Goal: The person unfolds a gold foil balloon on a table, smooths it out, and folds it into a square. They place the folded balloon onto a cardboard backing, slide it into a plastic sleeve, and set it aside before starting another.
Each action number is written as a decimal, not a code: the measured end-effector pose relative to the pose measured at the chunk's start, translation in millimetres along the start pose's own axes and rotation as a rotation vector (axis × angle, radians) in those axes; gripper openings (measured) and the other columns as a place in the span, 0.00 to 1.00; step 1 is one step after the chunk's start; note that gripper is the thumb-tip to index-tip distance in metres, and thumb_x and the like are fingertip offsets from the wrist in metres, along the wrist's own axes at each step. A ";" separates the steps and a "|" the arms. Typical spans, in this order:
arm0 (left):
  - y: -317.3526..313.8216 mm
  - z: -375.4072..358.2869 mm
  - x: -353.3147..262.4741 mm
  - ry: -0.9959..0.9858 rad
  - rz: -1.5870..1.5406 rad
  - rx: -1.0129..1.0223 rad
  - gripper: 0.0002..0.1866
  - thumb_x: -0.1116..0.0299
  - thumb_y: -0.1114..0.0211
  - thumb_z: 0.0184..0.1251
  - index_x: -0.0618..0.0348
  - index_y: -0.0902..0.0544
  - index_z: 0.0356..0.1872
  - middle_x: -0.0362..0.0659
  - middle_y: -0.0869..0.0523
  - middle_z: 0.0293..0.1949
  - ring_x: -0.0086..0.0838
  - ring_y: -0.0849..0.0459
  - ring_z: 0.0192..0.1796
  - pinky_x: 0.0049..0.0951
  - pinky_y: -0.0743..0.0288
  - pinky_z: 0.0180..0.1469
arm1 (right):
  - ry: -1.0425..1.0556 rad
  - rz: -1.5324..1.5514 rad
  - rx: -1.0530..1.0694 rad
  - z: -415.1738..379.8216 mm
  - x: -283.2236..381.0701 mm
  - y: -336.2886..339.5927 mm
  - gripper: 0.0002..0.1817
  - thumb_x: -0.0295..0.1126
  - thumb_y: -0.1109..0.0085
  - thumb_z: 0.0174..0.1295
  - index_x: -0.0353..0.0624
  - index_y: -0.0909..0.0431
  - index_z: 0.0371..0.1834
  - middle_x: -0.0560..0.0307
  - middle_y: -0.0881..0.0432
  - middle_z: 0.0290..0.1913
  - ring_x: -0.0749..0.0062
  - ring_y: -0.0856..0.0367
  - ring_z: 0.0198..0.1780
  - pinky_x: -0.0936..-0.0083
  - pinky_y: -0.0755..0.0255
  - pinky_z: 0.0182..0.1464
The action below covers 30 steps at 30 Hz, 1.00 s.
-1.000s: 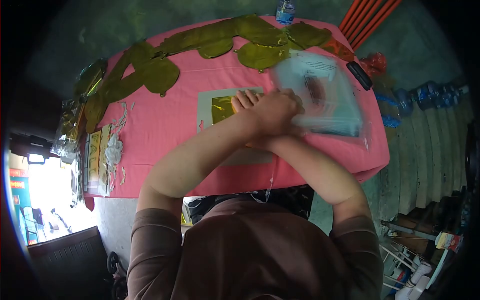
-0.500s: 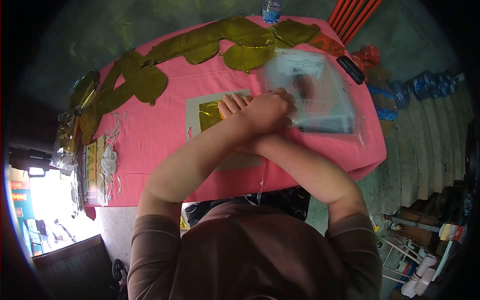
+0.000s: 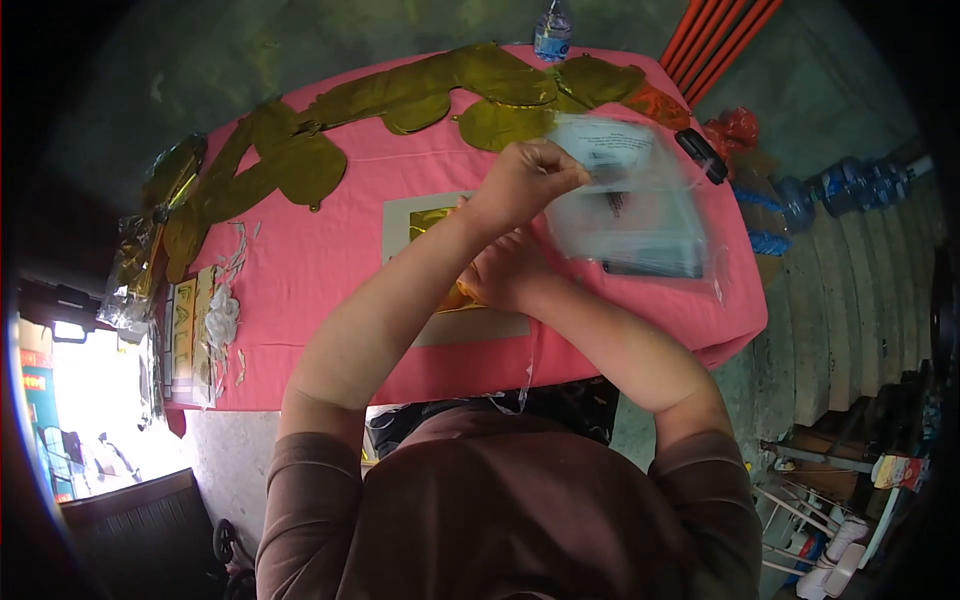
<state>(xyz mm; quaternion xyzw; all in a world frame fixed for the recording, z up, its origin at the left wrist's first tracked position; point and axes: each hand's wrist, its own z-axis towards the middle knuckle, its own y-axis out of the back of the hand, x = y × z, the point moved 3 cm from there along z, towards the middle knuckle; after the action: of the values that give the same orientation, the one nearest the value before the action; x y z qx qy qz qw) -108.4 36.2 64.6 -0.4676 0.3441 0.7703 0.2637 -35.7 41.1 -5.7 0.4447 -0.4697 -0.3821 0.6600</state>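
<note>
My forearms cross over the table, the left one on top. My left hand (image 3: 530, 185) is closed in a pinch on the edge of a clear plastic bag (image 3: 640, 225), which is blurred by motion. Beneath my left forearm, my right hand (image 3: 505, 272) rests on a gold foil piece (image 3: 428, 226) lying on a grey card (image 3: 397, 240). Its fingers look stretched over the foil, partly hidden by my left wrist. Printed text shows on a white sheet (image 3: 610, 142) at the bag's upper end.
Flat gold foil balloons (image 3: 305, 168) line the far and left edges of the pink-covered table (image 3: 300, 330). A black object (image 3: 702, 155) lies at the right. Behind stands a water bottle (image 3: 552, 35). White scraps (image 3: 222, 318) and printed cards (image 3: 183, 335) sit at the left.
My left hand has moved up and slightly left, its pinched fingers now raised with the bag's edge. My right hand's fingers are more covered by my left wrist than before.
</note>
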 end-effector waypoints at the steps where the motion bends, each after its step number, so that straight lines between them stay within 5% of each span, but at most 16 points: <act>1: 4.9 0.6 -7.6 0.114 -0.118 -0.005 0.06 0.71 0.36 0.64 0.63 0.17 0.36 0.38 0.16 0.34 0.19 0.20 0.40 0.23 0.25 0.45 | 0.033 -0.009 -0.075 -0.3 -0.1 0.5 0.34 0.46 0.53 0.64 0.33 0.42 0.67 0.38 0.42 0.69 0.48 0.45 0.71 0.53 0.57 0.71; 4: 31.0 -0.7 -28.0 0.025 -0.302 -0.098 0.05 0.73 0.35 0.62 0.63 0.18 0.36 0.37 0.16 0.35 0.18 0.20 0.40 0.22 0.25 0.45 | 0.061 -0.032 -0.168 2.1 1.4 6.3 0.32 0.46 0.51 0.63 0.34 0.37 0.65 0.40 0.37 0.67 0.49 0.43 0.70 0.55 0.55 0.71; 10: 136.3 -85.6 -115.6 -0.347 0.349 -0.708 0.04 0.80 0.34 0.58 0.66 0.19 0.34 0.41 0.16 0.32 0.21 0.18 0.35 0.20 0.24 0.39 | 0.034 -0.056 -0.140 3.1 1.6 7.4 0.34 0.49 0.52 0.64 0.35 0.39 0.67 0.42 0.41 0.70 0.50 0.47 0.72 0.56 0.55 0.72; 12: 164.6 -125.8 -122.3 -0.644 0.570 -0.741 0.05 0.84 0.34 0.56 0.66 0.20 0.32 0.43 0.16 0.33 0.24 0.17 0.36 0.22 0.24 0.39 | 0.035 -0.039 -0.152 3.8 -0.1 2.7 0.34 0.48 0.53 0.64 0.35 0.40 0.67 0.42 0.41 0.70 0.50 0.47 0.72 0.55 0.56 0.72; 14: 171.3 -164.5 -133.4 -0.668 0.709 -0.633 0.07 0.87 0.37 0.55 0.66 0.21 0.31 0.45 0.16 0.33 0.27 0.16 0.36 0.23 0.24 0.39 | 0.046 -0.038 -0.140 3.2 -0.5 2.9 0.33 0.47 0.53 0.65 0.36 0.41 0.68 0.42 0.42 0.70 0.50 0.47 0.73 0.55 0.56 0.72; 17: 167.6 -206.4 -131.0 -0.312 1.043 -0.322 0.10 0.87 0.35 0.49 0.63 0.21 0.32 0.47 0.16 0.31 0.34 0.16 0.37 0.30 0.24 0.42 | 0.040 -0.041 -0.097 3.4 0.1 4.8 0.33 0.46 0.53 0.66 0.37 0.42 0.69 0.42 0.43 0.71 0.51 0.48 0.73 0.56 0.58 0.73; 21: 171.2 -260.3 -79.6 0.144 0.850 -0.229 0.06 0.82 0.33 0.51 0.62 0.18 0.30 0.43 0.17 0.31 0.36 0.18 0.39 0.32 0.24 0.42 | 0.038 -0.088 -0.067 4.3 -2.3 3.1 0.34 0.48 0.55 0.66 0.37 0.44 0.70 0.44 0.45 0.72 0.52 0.51 0.74 0.59 0.59 0.74; 25: 188.3 -297.1 -61.6 0.372 0.815 -0.187 0.07 0.83 0.36 0.50 0.61 0.17 0.30 0.43 0.17 0.31 0.36 0.19 0.40 0.32 0.25 0.44 | 0.026 -0.100 -0.045 4.6 -3.6 2.7 0.34 0.48 0.55 0.67 0.38 0.45 0.70 0.46 0.46 0.73 0.53 0.51 0.74 0.58 0.59 0.74; 30: 198.2 -301.8 -75.0 0.551 0.784 0.100 0.12 0.81 0.36 0.46 0.63 0.18 0.35 0.45 0.18 0.38 0.36 0.21 0.47 0.33 0.28 0.53 | 0.023 -0.095 -0.021 5.2 -3.4 3.7 0.34 0.47 0.56 0.67 0.39 0.46 0.71 0.46 0.47 0.73 0.54 0.52 0.74 0.57 0.60 0.74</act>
<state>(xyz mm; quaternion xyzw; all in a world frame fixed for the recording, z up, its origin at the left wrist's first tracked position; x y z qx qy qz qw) -58.2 -328.3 90.1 -0.4758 0.5882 0.6418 -0.1256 -41.3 44.1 -2.3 0.4638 -0.4363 -0.4129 0.6512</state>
